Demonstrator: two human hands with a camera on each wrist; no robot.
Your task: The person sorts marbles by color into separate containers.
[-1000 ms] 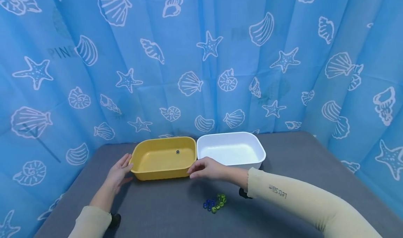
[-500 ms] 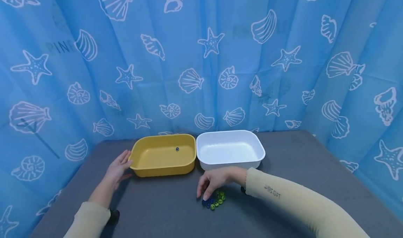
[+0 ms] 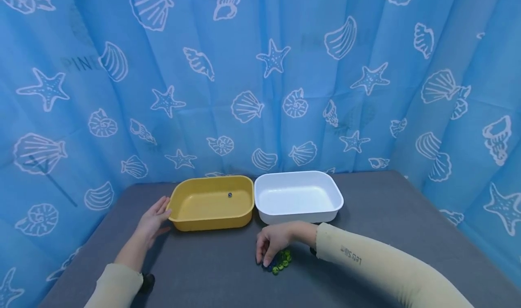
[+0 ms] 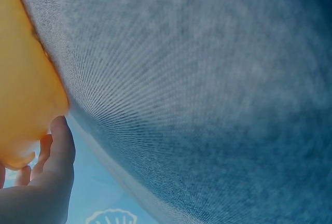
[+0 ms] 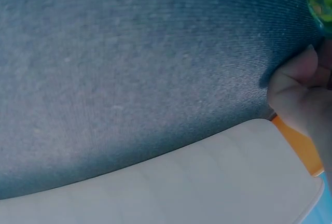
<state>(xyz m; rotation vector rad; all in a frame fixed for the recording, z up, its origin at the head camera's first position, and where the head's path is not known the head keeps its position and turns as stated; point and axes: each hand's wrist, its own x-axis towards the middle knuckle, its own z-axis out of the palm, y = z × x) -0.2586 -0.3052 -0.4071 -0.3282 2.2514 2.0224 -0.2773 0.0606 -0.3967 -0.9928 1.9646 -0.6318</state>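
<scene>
My left hand (image 3: 152,220) rests against the left end of a yellow basin (image 3: 211,224), its fairly straight fingers touching the wall. In the left wrist view, fingertips meet the corner of that basin (image 4: 31,79). One small dark marble (image 3: 229,195) lies inside it. My right hand (image 3: 274,242) is low over a small cluster of glass marbles on the table, thumb and fingers bent down at the blue marbles (image 3: 270,266). Beside them lie several green marbles (image 3: 286,256). The fingertips partly hide the blue ones, and I cannot tell if one is pinched.
A white basin (image 3: 301,218) stands right beside the yellow one, to its right. Both sit near the back of the grey cloth-covered table (image 3: 203,272). Behind hangs a blue curtain (image 3: 228,73) with a seashell print.
My right hand has come from the yellow basin's front right corner down toward me to the marbles, its fingers lowering onto the blue ones. The left hand has stayed at the yellow basin.
</scene>
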